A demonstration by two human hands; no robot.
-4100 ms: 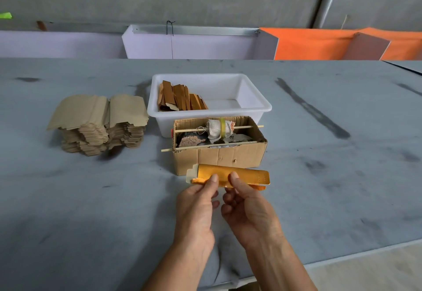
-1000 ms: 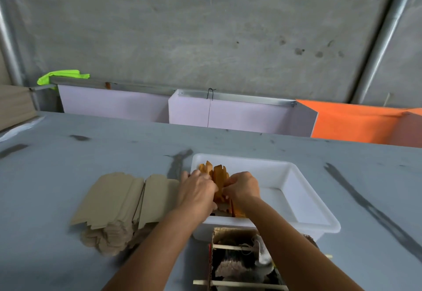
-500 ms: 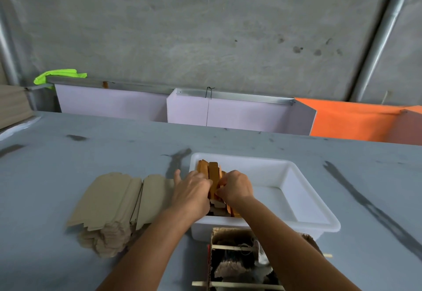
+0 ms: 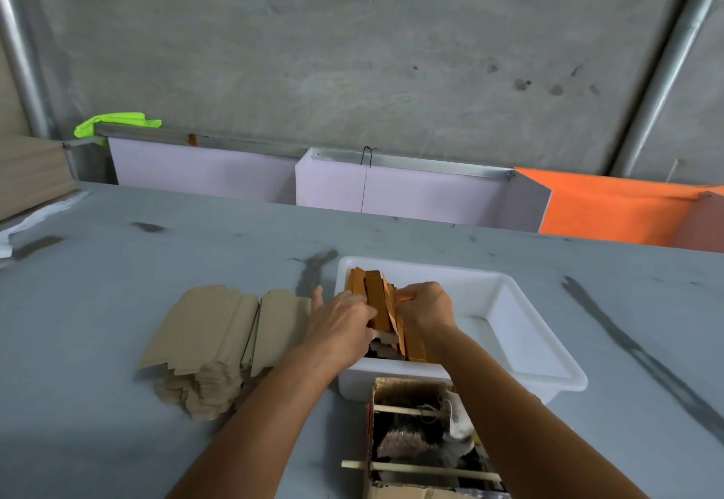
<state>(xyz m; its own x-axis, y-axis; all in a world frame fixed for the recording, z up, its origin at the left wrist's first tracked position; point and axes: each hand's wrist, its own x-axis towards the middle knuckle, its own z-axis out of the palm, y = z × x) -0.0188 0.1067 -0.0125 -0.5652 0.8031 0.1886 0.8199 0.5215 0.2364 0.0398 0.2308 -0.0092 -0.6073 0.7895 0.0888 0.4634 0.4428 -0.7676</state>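
A white plastic tub (image 4: 525,314) stands on the grey table. In its left end stands a row of folded gold-orange card boxes (image 4: 374,298). My left hand (image 4: 339,322) presses against the left side of the row, fingers curled onto the boxes, thumb out over the tub's rim. My right hand (image 4: 425,308) grips the row from the right, fingers curled over the top edges. The lower part of the row is hidden behind my hands.
A stack of flat brown card blanks (image 4: 219,338) lies left of the tub. A small open cardboard box (image 4: 423,443) with sticks, cloth and a brush sits in front of it. Purple (image 4: 399,189) and orange (image 4: 611,204) bins line the far table edge.
Four seconds ago both hands held one gold box in front of the cardboard box. Now they are in the tub, squeezing the row of boxes; in the last second they drew slightly nearer.
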